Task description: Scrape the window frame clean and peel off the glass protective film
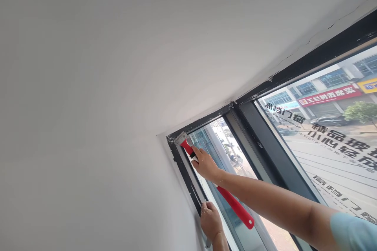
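The right hand (206,163) is closed around the red scraper (219,182) near its blade end. The handle runs down-right; the blade (180,138) meets the window frame (188,182) corner up-left. The left hand (210,219) rests lower on the frame; its grip cannot be determined.

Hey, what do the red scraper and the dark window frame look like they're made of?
Scraper: the long red handle looks like smooth, slightly glossy plastic, and the flat silvery head at the frame's corner appears to be bare metal. The right hand has its grip near the head.
Window frame: probably aluminium with a matte dark grey coating, judging by its straight, even profiles; the material underneath cannot be confirmed.
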Demonstrator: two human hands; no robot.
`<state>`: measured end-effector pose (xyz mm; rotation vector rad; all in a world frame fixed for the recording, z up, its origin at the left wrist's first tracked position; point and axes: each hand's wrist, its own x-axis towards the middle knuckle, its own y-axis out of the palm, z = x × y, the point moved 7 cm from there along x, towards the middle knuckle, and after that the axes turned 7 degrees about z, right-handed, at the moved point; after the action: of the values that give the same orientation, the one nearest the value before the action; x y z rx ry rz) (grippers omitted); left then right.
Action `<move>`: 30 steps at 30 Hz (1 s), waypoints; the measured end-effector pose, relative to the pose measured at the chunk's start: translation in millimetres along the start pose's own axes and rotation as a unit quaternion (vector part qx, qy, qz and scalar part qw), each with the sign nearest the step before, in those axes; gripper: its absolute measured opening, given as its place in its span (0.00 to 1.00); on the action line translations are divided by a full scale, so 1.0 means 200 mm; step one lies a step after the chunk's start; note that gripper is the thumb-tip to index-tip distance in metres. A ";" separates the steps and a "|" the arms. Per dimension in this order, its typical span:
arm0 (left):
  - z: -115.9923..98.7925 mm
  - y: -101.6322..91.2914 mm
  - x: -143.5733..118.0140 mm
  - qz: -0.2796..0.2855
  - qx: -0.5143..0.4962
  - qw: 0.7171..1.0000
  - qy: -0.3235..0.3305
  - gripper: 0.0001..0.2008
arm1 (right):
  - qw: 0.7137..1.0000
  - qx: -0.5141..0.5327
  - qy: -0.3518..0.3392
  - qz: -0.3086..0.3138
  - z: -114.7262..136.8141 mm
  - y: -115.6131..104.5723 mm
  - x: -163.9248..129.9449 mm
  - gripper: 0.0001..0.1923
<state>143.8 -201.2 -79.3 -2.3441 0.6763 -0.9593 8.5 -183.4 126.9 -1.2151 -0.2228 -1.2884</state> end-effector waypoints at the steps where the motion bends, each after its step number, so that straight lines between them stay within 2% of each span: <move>1: 0.00 0.00 0.00 0.001 0.002 1.000 0.002 0.14 | 1.000 -0.014 -0.008 0.008 0.00 0.00 0.01 0.30; 4: -0.01 -0.01 -0.01 0.006 0.014 1.000 0.007 0.15 | 0.995 -0.089 -0.043 0.019 0.00 0.00 0.01 0.30; 6: -0.02 -0.02 -0.01 0.011 0.021 1.000 0.008 0.15 | 0.983 -0.158 -0.092 0.018 0.02 -0.02 0.01 0.29; 9: -0.03 -0.02 -0.01 0.017 0.028 0.999 0.005 0.16 | 0.944 -0.285 -0.164 0.040 0.04 -0.03 0.02 0.33; 12: -0.03 -0.02 -0.01 0.026 0.030 0.999 0.002 0.16 | 0.905 -0.380 -0.185 0.054 0.03 -0.07 0.06 0.34; 16: -0.03 -0.01 -0.02 0.037 0.030 0.999 0.008 0.16 | 0.864 -0.446 -0.234 0.019 0.05 -0.13 0.12 0.29; 19: -0.02 -0.01 -0.02 0.039 0.029 0.999 0.001 0.16 | 0.836 -0.482 -0.261 0.025 0.08 -0.14 0.13 0.27; 22: -0.02 -0.01 -0.02 0.035 0.024 0.999 -0.001 0.16 | 0.827 -0.500 -0.254 0.041 0.12 -0.15 0.14 0.26; 30: -0.01 -0.01 -0.02 0.018 0.020 1.000 -0.007 0.15 | 0.831 -0.498 -0.237 0.071 0.17 -0.17 0.13 0.23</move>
<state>140.4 -197.7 -77.3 -2.2942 0.6841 -0.9316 7.2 -165.4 178.3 -2.4008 0.2355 -0.9296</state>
